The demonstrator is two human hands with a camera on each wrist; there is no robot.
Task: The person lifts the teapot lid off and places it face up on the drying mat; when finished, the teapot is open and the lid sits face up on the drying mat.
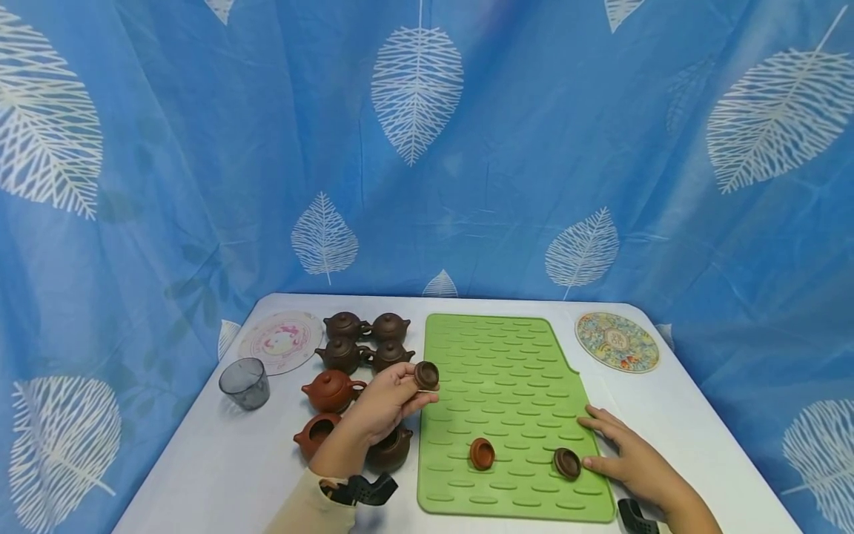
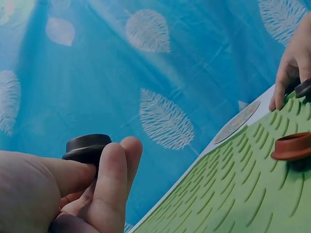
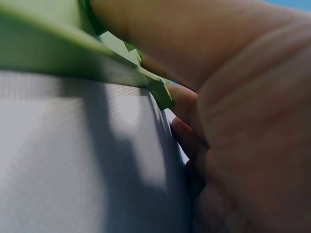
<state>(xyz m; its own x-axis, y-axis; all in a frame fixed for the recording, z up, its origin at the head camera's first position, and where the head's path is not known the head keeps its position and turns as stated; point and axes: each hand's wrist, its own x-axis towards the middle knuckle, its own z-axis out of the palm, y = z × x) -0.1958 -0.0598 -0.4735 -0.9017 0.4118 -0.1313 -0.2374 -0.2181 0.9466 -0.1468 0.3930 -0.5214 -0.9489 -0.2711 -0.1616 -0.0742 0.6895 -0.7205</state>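
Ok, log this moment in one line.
left hand: holds dark lid | right hand: at right edge of green mat | on mat: second dark lid, reddish lid

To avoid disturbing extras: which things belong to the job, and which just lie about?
Apparently in the job: dark lid in left hand, red lid, second dark lid, mat, teapots.
Likely lying about: glass, pink disc, floral disc.
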